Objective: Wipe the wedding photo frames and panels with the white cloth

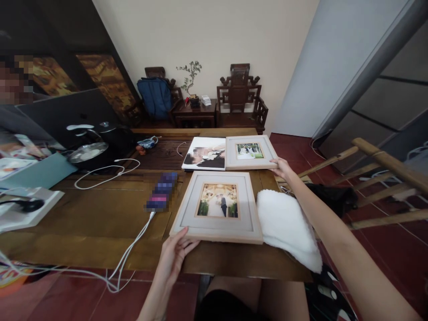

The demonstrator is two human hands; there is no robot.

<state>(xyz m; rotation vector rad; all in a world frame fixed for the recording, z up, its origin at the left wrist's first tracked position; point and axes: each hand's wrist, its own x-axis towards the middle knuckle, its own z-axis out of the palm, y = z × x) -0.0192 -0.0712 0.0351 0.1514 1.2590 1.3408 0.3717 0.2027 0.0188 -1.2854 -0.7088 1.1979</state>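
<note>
The step in hand appears to be positioning two frames by their corners. In the centre, the left hand (175, 247) pinches the large square picture frame of pale wood (219, 207) at its lower-left corner; right of upper centre, the right hand (281, 168) grips the smaller pale-wood frame (250, 151) at its lower-right corner. Next move probably calls for small, level shifts. The smaller one reaches the right edge of the brown wooden table (230, 258); a fluffy white cloth (284, 223) limits room at lower right, while bare wood lies at lower left.
</note>
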